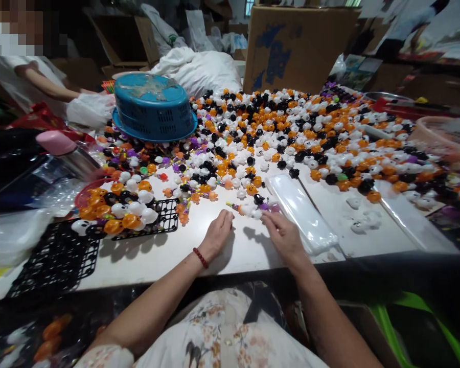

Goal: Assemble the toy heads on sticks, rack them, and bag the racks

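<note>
My left hand point(218, 232), with a dark red bead bracelet at the wrist, is closed with thumb and fingers pressed together above the white tabletop point(195, 250). What it pinches, if anything, is too small to make out. My right hand point(284, 236) pinches the end of a small white toy piece point(249, 210). A thin yellow-and-purple striped stick point(233, 206) points from that piece toward my left fingertips. Right behind it lie a black piece point(258, 199) and a purple one. A stack of clear plastic bags point(301, 212) lies beside my right hand.
A large heap of orange, white and black Halloween figures point(291, 122) covers the table's back. An upturned blue basket point(153, 110) sits on it at left. Nearer are a filled red basket point(85, 193), black plastic grids point(57, 255) and a pink-capped bottle point(67, 151). A co-worker's arm point(48, 84) reaches in.
</note>
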{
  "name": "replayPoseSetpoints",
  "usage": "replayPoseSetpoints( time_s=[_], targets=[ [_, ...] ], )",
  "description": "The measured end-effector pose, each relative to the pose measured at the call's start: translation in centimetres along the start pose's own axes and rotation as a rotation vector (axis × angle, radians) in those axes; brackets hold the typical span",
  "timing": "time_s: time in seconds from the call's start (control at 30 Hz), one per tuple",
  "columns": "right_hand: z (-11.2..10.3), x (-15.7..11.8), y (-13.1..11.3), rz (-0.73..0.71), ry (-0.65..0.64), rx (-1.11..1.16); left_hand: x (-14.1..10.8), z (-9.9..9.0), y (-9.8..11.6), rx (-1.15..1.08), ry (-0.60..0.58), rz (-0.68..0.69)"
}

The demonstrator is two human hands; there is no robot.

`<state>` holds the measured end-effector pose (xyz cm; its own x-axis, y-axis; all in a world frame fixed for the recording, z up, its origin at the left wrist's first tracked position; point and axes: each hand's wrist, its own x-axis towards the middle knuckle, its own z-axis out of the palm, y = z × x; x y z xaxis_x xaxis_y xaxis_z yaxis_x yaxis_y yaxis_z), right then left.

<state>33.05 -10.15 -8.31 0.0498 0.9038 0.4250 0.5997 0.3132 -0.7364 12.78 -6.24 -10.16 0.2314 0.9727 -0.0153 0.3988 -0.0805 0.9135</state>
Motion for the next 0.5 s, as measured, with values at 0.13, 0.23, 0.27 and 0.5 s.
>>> replayPoseSetpoints(
  time_s=[0.13,0.23,0.27,0.5],
  targets=[
    [-1.1,1.7,3.0,0.01,0.18,-0.361,3.7,0.3,-0.6,0.354,0.081,0.211],
    [0.7,2.2,2.8,-0.07,0.109,-0.537,5.8,0.3,-0.9,0.511,-0.004,0.254],
    [1.7,2.3,2.3,-0.109,0.036,-0.544,6.1,0.2,-1.0,0.517,-0.042,0.252],
    [7.3,2.8,-0.1,-0.102,-0.362,-0.666,7.0,-1.2,-1.1,0.441,-0.182,0.187]
  ],
)
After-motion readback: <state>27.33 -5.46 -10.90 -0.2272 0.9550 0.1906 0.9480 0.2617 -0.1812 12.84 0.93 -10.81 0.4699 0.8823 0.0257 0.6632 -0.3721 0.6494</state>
